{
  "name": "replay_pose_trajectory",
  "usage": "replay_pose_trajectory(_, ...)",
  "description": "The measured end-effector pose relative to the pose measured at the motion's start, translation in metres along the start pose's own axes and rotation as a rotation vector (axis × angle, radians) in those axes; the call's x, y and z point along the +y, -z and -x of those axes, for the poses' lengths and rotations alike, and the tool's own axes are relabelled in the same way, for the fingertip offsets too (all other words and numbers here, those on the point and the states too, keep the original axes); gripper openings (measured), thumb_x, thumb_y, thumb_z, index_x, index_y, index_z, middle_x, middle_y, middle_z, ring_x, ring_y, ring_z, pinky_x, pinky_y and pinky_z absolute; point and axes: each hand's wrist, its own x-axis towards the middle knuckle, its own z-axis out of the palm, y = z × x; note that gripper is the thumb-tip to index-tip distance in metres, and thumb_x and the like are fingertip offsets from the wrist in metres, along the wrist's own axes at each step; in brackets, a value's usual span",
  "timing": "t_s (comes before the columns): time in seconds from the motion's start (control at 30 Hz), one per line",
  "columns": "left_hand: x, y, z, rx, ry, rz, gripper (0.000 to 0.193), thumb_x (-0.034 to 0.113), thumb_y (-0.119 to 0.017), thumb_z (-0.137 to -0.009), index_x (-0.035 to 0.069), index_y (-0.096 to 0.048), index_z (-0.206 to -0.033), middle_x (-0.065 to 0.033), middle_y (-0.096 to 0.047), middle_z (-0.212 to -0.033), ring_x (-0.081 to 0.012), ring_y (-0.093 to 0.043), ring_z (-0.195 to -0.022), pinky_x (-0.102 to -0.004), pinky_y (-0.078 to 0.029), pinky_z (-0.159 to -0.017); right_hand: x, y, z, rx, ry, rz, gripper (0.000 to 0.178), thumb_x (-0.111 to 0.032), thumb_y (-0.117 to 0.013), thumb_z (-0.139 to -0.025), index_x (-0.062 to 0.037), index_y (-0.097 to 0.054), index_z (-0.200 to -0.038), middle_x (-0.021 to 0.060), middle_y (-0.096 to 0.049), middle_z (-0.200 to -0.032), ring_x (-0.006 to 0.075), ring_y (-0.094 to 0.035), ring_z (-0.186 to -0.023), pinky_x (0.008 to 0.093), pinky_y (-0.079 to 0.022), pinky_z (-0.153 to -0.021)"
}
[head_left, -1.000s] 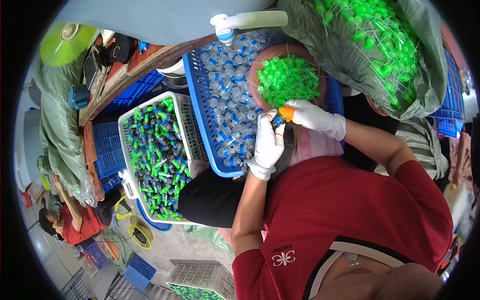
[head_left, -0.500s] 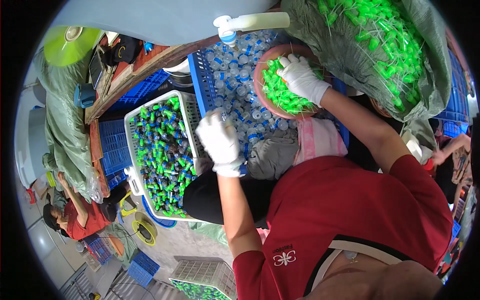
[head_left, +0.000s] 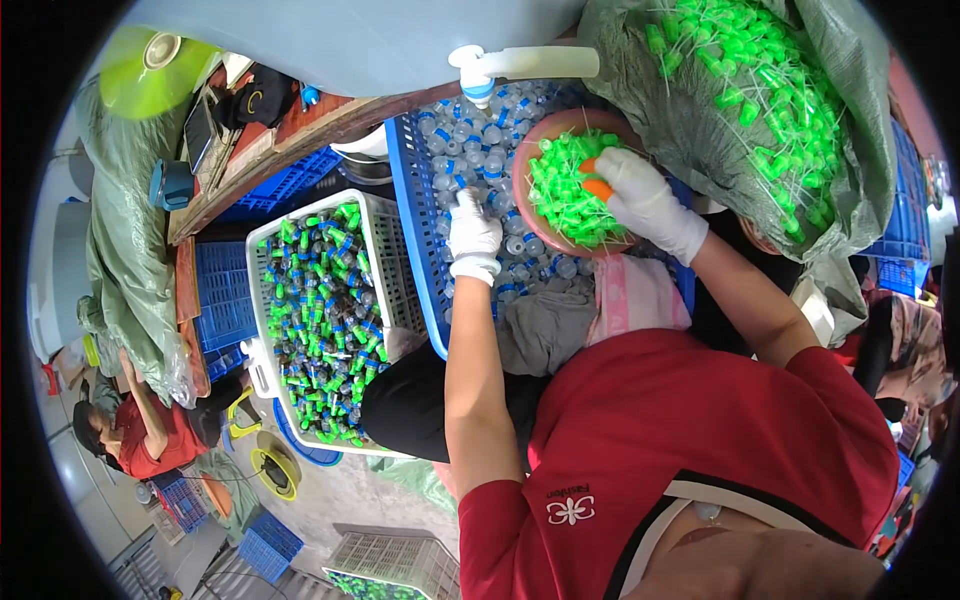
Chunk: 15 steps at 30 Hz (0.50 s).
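Note:
My left hand [head_left: 474, 235], in a white glove, reaches over small clear bottles with blue bands [head_left: 507, 277] in a blue crate [head_left: 408, 215]. Its index finger points out among the bottles; the other fingers are partly hidden. Over the right side of a pink bowl [head_left: 519, 190] is my right hand [head_left: 645, 200], gloved in white with orange covers on two fingertips. Those two tips stand slightly apart, and nothing shows between them. Green caps with thin clear stems [head_left: 565, 185] fill the bowl, which rests on the bottles.
To the left, a white crate [head_left: 375, 255] holds dark bottles with green caps. A grey-green sack [head_left: 650, 95] of green caps lies at upper right. A white tap [head_left: 478, 75] juts over the blue crate. Another person [head_left: 160, 435] sits far left.
My left hand has moved right, from beside the white crate to over the clear bottles. My right hand has drawn back right and slightly down from the caps.

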Motion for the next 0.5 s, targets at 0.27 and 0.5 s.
replay_pose_trajectory(0.27, 0.090, 0.082, 0.025, 0.178, -0.225, 2.001, 0.053, -0.004, -0.068, -0.086, 0.015, -0.047, -0.131, -0.0151, -0.060, -0.120, -0.0299, -0.065, -0.089, -0.0370, -0.059, -0.074, -0.031, 0.033, -0.028, 0.150, 0.027, -0.157, 0.026, 0.004, -0.066, -0.085, 0.0000, -0.061, -0.110, 0.0118, -0.061, -0.094, 0.0270, -0.062, -0.091, 0.0329, -0.050, -0.084)
replay_pose_trajectory(0.5, 0.080, 0.070, -0.003, 0.031, -0.344, 2.037, 0.036, 0.010, -0.073, -0.090, 0.011, -0.056, -0.121, -0.0118, -0.065, -0.115, -0.0161, -0.061, -0.078, -0.0277, -0.052, -0.064, -0.051, 0.062, -0.038, 0.252, 0.000, -0.223, 0.025, -0.001, -0.069, -0.089, 0.0006, -0.060, -0.113, 0.0118, -0.066, -0.100, 0.0209, -0.067, -0.086, 0.0296, -0.053, -0.077)
